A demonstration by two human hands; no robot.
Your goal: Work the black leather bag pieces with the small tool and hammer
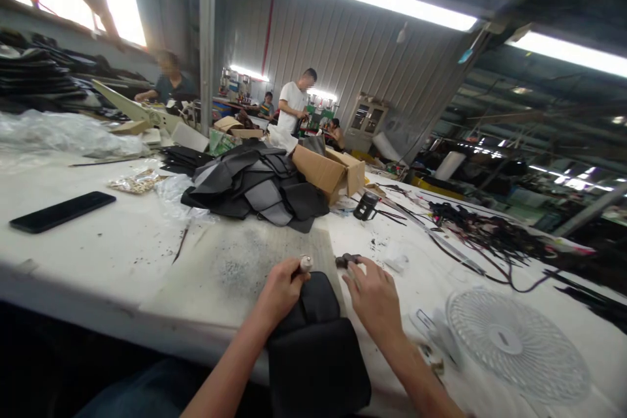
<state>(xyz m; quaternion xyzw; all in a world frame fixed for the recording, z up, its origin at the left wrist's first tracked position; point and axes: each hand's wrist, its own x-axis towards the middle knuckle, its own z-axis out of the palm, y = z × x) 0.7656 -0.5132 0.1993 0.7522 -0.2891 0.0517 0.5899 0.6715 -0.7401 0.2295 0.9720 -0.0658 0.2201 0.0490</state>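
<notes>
Pinching a small off-white piece (306, 264) between thumb and fingers of the left hand (280, 292), right at the upper left of the black padded item (319, 366). Holding the right hand (376, 297) with fingers bent and apart, close against a dark lumpy object (347, 260); can't tell whether gripped or just touched. Seeing the black padded item between the forearms, across the near edge of the white table (132, 255).

Working over a pale sheet (196, 281) with dark specks. Straight ahead, blocked by a heap of black and grey pieces (255, 186), with a cardboard box (318, 171) at its right end and a black mug (365, 206) just past that. Over to the left, seeing a dark phone (63, 211), a clear bag of small tan parts (137, 181) and crumpled plastic film (63, 134).

On the right, hemmed in by a white fan (519, 343) near the right forearm; farther off, seeing a tangle of dark straps (490, 228). Past the heap, spotting a standing co-worker in a white shirt (292, 101), plus a seated person (174, 86) left of a metal post (206, 46).
</notes>
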